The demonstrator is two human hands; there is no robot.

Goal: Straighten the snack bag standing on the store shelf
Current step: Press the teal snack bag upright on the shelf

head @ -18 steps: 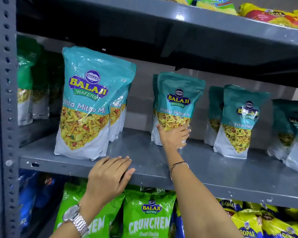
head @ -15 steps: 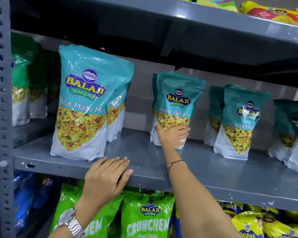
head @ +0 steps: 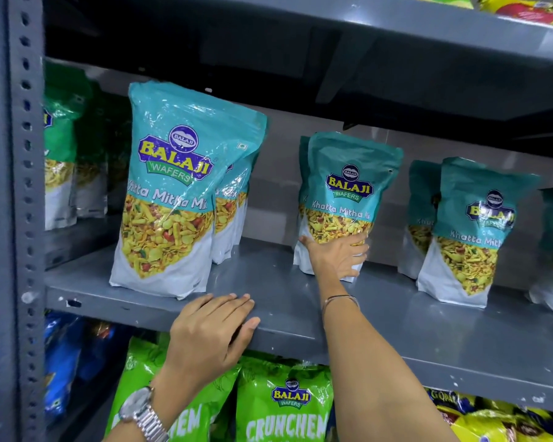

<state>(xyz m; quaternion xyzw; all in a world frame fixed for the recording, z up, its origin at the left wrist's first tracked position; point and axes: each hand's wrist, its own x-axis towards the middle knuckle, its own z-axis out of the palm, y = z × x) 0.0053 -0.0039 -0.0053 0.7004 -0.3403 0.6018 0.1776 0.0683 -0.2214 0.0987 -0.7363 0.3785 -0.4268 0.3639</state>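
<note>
A teal and white snack bag (head: 348,193) stands in the middle of the grey shelf (head: 396,317), set back from the front edge and leaning slightly to the left. My right hand (head: 336,255) is spread flat against the lower front of this bag, thumb at its left edge, fingers over its bottom right. My left hand (head: 213,330) rests palm down on the shelf's front lip, fingers together, holding nothing. It wears a metal watch.
A larger-looking teal bag (head: 179,193) stands at the front left with more behind it. Two teal bags (head: 470,231) stand to the right. Green bags (head: 281,406) fill the shelf below. A perforated upright (head: 23,218) frames the left; another shelf (head: 332,43) hangs overhead.
My view has drifted a little, shifting the shelf to the right in frame. My right hand has stayed pressed on the middle bag and my left hand has stayed on the shelf lip.
</note>
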